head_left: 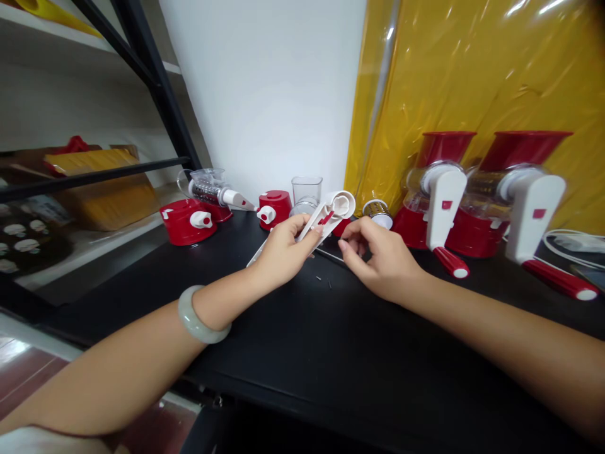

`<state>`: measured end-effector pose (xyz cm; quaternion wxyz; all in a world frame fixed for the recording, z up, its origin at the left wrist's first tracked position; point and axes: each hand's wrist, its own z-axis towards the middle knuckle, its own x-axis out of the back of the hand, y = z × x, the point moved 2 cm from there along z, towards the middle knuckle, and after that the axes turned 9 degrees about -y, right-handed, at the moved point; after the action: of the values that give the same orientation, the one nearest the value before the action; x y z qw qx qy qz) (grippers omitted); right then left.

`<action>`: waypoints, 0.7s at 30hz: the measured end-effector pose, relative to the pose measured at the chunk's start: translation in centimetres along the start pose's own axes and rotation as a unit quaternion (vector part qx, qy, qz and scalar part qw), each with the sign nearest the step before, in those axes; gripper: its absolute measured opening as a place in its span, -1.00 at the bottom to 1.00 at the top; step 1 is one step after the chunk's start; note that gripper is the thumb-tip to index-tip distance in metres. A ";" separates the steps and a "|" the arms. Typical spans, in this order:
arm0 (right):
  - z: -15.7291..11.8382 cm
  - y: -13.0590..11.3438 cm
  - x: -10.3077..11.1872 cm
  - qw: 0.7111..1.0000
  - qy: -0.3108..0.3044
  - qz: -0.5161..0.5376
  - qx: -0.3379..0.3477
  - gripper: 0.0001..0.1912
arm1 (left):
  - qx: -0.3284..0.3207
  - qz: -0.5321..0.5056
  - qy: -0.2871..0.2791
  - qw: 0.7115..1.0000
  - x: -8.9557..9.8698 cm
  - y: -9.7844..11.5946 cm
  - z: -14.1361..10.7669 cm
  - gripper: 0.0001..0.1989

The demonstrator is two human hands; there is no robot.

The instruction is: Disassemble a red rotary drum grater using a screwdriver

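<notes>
My left hand (287, 252) is closed around a white plastic crank arm (339, 205), held tilted above the black table. Its hollow side faces me, with a round socket at the upper end and a small red piece (326, 217) inside. Just to the right, my right hand (382, 258) is curled with thumb and fingertips close together; whatever it may pinch is too small or hidden to name. Two tiny dark metal pieces, perhaps screws (318, 278), lie on the table below the hands. Behind the hands stands a clear plastic hopper (306, 188), partly covered.
Two assembled red-and-white rotary graters (444, 195) stand at the right. Red bases (188, 222) and a clear grater body (208, 183) are at the back left. A metal grating drum (377, 209) lies behind my right hand. Shelving (89, 173) borders the table (302, 353) on the left.
</notes>
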<state>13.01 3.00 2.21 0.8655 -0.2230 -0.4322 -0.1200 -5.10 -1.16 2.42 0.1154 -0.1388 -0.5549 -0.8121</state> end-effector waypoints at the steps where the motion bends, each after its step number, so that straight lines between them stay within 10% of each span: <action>1: 0.0 0.0 0.4 0.999 0.046 -0.009 0.018 -0.94 | 0.002 0.004 -0.002 1.000 0.0 0.0 0.0 -0.71; 8: -0.1 -0.1 1.4 0.966 0.214 -0.140 0.026 -0.65 | -0.008 0.093 -0.027 0.995 -0.2 -0.2 -0.2 -0.72; 21: 0.2 0.5 0.5 0.991 0.094 -0.069 0.061 -0.60 | -0.063 0.101 -0.070 0.990 -1.1 0.7 -0.7 -0.74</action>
<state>13.32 3.55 2.57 0.9039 -0.1269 -0.3700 -0.1730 -3.90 -2.06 2.36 0.1490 -0.2573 -0.4926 -0.8179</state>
